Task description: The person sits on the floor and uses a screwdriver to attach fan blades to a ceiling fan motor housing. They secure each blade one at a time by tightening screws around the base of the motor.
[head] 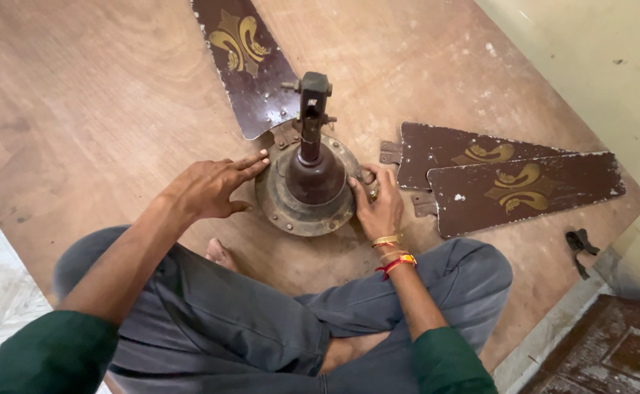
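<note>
Green sleeves and grey-trousered crossed legs [247, 321] fill the bottom of the head view, with a bare foot [221, 254] showing just behind the knees, on the wooden floor [79, 95]. Beyond them sits a ceiling fan motor [307, 191], a worn round housing with a dark brown dome and a short down-rod [312, 109] standing upright from its centre. The left hand [210, 188] lies flat against the left rim of the housing, fingers [250, 162] spread and stretched out, pressing rather than gripping. The right hand [378, 208], with bangles and a red thread at the wrist, cups the right rim, its fingers curled together around something small at the edge; what they pinch is hidden, so I cannot tell whether it is a screw or the bracket itself. One brown blade with a gold ornament [250, 66] seems to be attached at the far rim and reaches away to the top. Two loose blades [510, 182] lie overlapping just to the right of the motor, and a small dark tool [579, 244] rests further right near the wall. From here, the motor could spin or tip under the hands, since the single mounted blade weighs it to one side; a loosened screw could also roll off under the loose blades, and the bare foot sits close to the heavy housing.
</note>
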